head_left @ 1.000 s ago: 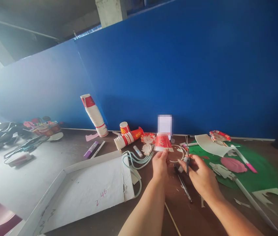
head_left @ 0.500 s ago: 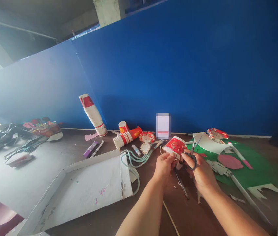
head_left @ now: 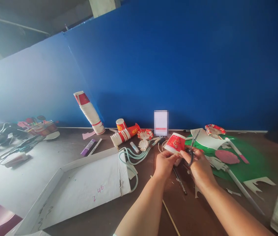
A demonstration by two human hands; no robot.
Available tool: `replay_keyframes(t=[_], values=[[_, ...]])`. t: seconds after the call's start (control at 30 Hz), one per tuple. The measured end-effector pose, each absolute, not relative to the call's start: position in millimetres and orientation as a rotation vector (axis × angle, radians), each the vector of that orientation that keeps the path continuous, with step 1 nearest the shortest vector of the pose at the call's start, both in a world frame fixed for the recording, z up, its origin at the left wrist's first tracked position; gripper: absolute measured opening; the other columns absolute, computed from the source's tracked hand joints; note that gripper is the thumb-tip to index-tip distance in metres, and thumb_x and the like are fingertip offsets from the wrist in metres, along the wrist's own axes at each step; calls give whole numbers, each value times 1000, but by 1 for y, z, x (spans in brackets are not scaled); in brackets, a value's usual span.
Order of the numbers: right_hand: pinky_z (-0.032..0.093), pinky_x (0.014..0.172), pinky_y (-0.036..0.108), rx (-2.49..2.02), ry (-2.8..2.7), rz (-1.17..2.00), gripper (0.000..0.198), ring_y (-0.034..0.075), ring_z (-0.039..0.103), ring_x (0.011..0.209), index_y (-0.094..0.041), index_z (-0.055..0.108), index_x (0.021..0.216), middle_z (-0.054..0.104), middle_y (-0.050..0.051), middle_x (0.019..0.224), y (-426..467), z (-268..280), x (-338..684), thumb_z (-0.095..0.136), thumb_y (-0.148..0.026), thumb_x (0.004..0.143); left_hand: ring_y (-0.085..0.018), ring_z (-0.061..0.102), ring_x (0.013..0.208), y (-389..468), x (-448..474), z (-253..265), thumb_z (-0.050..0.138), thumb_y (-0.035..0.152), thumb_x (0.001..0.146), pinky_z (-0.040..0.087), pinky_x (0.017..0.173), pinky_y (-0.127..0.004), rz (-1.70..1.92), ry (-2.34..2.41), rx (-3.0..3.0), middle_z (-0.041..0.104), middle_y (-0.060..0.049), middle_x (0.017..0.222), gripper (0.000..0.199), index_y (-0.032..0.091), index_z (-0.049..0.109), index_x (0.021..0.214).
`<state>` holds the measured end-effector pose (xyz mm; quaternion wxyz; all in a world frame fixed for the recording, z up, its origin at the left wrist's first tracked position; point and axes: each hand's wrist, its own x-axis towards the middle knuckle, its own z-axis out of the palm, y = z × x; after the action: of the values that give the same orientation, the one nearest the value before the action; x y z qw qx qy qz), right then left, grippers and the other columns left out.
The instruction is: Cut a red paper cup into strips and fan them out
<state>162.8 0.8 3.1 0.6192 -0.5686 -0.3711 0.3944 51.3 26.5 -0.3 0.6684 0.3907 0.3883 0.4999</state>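
A red and white paper cup (head_left: 175, 143) is held up above the table, tilted, with its printed side toward me. My left hand (head_left: 165, 164) pinches its lower edge between thumb and fingers. My right hand (head_left: 197, 165) meets the same edge with its fingertips, and a pair of scissors (head_left: 192, 150) hangs on its fingers, blades pointing up and away from the cup. A dark pen (head_left: 180, 182) lies on the table beneath the hands. Left of the cup is a paper cut-out figure (head_left: 144, 139) with a red-and-white fringed head.
An open white box lid (head_left: 80, 190) lies at the left. Behind it are a leaning cup stack (head_left: 89, 113), fallen cups (head_left: 125, 135), a purple marker (head_left: 88, 147), a glue stick (head_left: 134, 147) and a pale cable (head_left: 136, 160). Green paper (head_left: 251, 160) with scraps lies right. A blue partition (head_left: 178, 65) stands behind.
The view has shifted slightly. The cup has turned a little in my fingers, and my right hand's fingertips have moved in closer to my left at its lower edge.
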Motion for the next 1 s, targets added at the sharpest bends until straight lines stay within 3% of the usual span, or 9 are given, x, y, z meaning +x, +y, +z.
replay_keyframes(t=[0.17, 0.37, 0.63, 1.0], values=[[53, 59, 33, -1282, -880, 920, 57, 26, 70, 76, -23, 54, 127, 74, 7, 93, 4, -3, 166, 68, -32, 72, -6, 39, 48, 27, 52, -6, 84, 48, 52, 26, 50, -22, 1085, 853, 916, 54, -1, 54, 43, 13, 62, 63], [51, 57, 30, -1325, -1001, 810, 49, 24, 69, 70, -16, 62, 115, 74, 7, 80, 4, -3, 165, 62, -44, 74, -6, 44, 51, 22, 45, 3, 85, 40, 53, 30, 46, -18, 974, 760, 727, 57, 0, 66, 44, 15, 63, 81], [50, 60, 30, -1262, -979, 857, 46, 22, 67, 70, -16, 64, 109, 74, 6, 82, 4, -2, 164, 65, -44, 72, -3, 39, 49, 25, 41, 6, 85, 36, 54, 26, 43, -14, 1037, 700, 622, 46, 4, 57, 40, 13, 57, 72], [50, 59, 30, -1296, -1055, 816, 47, 24, 67, 72, -16, 64, 111, 73, 7, 78, 1, 3, 162, 62, -48, 77, -3, 41, 47, 28, 43, -2, 84, 34, 58, 31, 45, -14, 1125, 691, 585, 47, 4, 54, 37, 12, 58, 73]])
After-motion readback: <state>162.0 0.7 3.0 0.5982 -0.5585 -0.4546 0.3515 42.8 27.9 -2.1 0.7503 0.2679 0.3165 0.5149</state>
